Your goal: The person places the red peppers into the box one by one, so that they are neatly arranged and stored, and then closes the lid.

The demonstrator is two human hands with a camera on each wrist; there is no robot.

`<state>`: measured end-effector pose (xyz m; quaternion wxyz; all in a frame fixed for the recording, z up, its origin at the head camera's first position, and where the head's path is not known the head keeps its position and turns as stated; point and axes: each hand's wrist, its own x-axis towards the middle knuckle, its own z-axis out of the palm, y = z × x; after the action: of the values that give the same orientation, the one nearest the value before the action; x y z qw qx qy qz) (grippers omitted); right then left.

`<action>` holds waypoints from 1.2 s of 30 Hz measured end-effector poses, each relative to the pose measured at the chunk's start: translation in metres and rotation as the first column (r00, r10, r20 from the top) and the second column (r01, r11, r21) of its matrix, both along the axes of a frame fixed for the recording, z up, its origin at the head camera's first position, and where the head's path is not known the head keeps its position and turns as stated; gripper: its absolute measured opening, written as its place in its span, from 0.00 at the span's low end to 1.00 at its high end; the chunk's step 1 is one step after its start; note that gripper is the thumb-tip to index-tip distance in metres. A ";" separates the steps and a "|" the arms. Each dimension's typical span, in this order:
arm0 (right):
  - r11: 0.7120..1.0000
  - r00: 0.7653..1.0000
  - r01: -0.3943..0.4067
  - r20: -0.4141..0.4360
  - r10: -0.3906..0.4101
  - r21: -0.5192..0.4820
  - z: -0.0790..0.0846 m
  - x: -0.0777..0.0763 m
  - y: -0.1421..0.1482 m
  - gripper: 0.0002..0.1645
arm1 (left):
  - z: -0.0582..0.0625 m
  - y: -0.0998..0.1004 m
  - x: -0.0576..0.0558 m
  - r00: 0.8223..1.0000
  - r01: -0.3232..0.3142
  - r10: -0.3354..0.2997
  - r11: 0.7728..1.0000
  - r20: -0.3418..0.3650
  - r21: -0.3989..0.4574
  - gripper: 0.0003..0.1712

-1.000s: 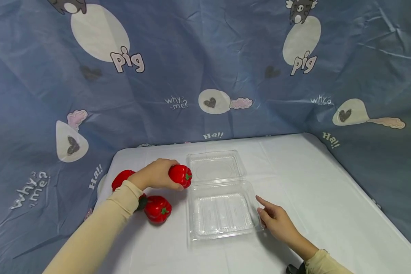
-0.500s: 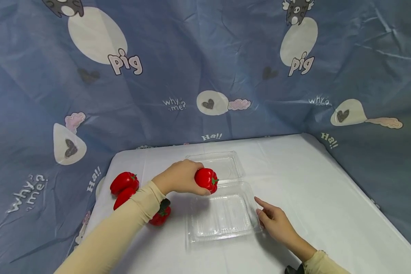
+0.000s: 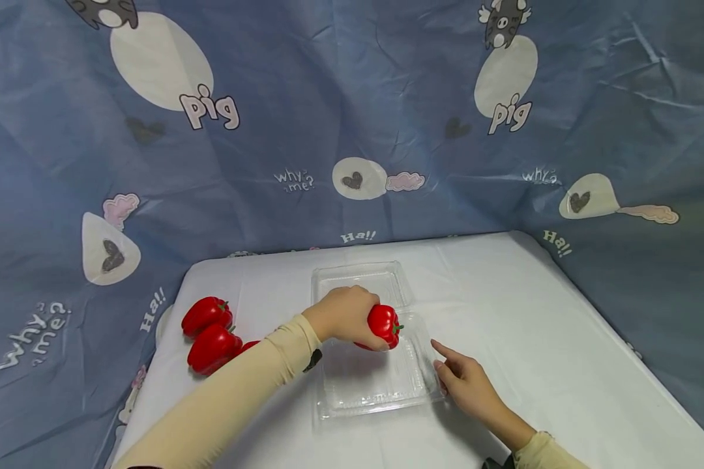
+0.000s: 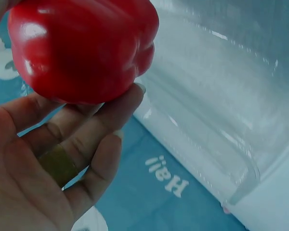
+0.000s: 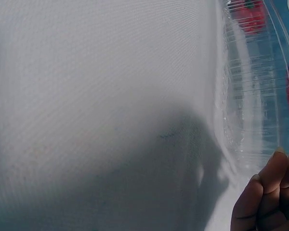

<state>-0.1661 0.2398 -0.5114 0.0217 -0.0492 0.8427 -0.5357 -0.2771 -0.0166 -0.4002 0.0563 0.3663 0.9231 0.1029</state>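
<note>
My left hand [image 3: 349, 317] grips a red bell pepper [image 3: 385, 326] with a green stem, over the clear plastic container [image 3: 360, 413]. In the left wrist view, curled fingers [image 4: 89, 139] support the pepper [image 4: 84, 50] beside the transparent wall. The container lies open, its lid [image 3: 358, 267] spread out behind the base. At the base's right edge, my right hand [image 3: 472, 387] pinches the rim, index finger extended. Fingertips [image 5: 274, 168] meet that rim in the right wrist view; the thumb is out of sight there.
Left of the container lie more red bell peppers: one [image 3: 206, 316] at the back, another [image 3: 214, 350] in front of it, and a third [image 3: 249, 346] mostly hidden by my left sleeve. White cloth [image 3: 540, 339] covers the table. A blue printed curtain [image 3: 281, 98] hangs behind.
My left hand has carried the pepper rightward from beside the container to above its base. The peppers at left are more exposed. My right hand stays at the rim.
</note>
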 end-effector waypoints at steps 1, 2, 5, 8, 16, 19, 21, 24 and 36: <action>1.000 1.000 0.004 -0.002 -0.004 0.001 0.000 0.000 0.000 0.26 | -0.002 0.003 0.000 1.000 0.004 -0.004 1.000 -0.003 0.000 0.27; 1.000 1.000 0.007 -0.004 -0.007 0.005 -0.001 0.000 0.000 0.26 | -0.004 0.006 0.001 1.000 0.007 -0.007 1.000 -0.007 -0.002 0.27; 1.000 1.000 0.015 -0.011 -0.015 0.012 0.000 0.000 0.000 0.26 | -0.010 0.015 0.003 0.999 0.010 -0.011 1.000 -0.035 -0.025 0.31; 1.000 1.000 0.018 -0.016 -0.017 0.020 0.000 0.000 0.000 0.26 | -0.015 0.022 0.005 0.998 0.006 -0.010 0.998 -0.063 -0.062 0.36; 0.999 1.000 0.013 -0.020 -0.012 0.035 -0.001 -0.001 0.001 0.26 | -0.035 0.039 0.008 0.989 0.007 -0.028 0.989 -0.143 -0.146 0.40; 0.999 1.000 0.011 -0.020 -0.010 0.039 -0.002 -0.001 0.002 0.25 | -0.041 0.044 0.009 0.984 0.007 -0.038 0.985 -0.176 -0.174 0.43; 0.999 1.000 0.007 -0.024 -0.006 0.042 -0.002 -0.001 0.002 0.25 | -0.043 0.047 0.010 0.982 0.003 -0.037 0.984 -0.184 -0.180 0.42; 0.999 1.000 -0.004 -0.031 0.005 0.039 -0.003 -0.001 0.003 0.25 | -0.046 0.050 0.011 0.977 -0.003 -0.037 0.983 -0.210 -0.186 0.41; 0.996 0.993 -0.090 -0.071 0.091 0.019 -0.003 -0.002 0.007 0.28 | -0.060 0.060 0.010 0.962 -0.006 -0.050 0.979 -0.269 -0.202 0.40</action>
<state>-0.1677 0.2470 -0.5140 0.0161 -0.1061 0.8441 -0.5253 -0.2673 0.0434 -0.4605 -0.0337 0.3798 0.9235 -0.0427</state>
